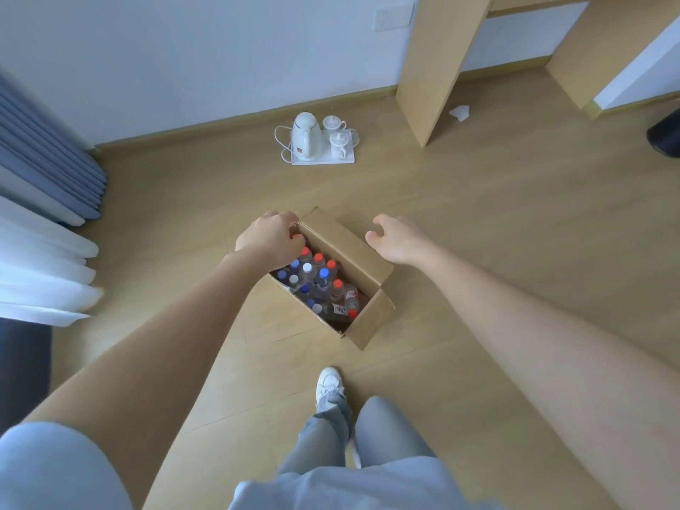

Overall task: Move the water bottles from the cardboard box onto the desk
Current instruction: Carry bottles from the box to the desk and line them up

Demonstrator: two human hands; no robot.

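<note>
Plain wood floor (496, 222), kettle (304, 139) on a tray by the far wall, tabletop (438, 68) legs up at the far right. The cardboard box (371, 325) sits mid-floor, well off the walls, flaps open, and all the water bottles (316, 281) seem to be inside, so I'd say this is just the start. Next move calls for reaching in and taking one by the neck. Left grip (270, 239) is curled round the box's far-left rim. Right grip (395, 239) hovers over the right flap, loosely open, holding nothing.
</note>
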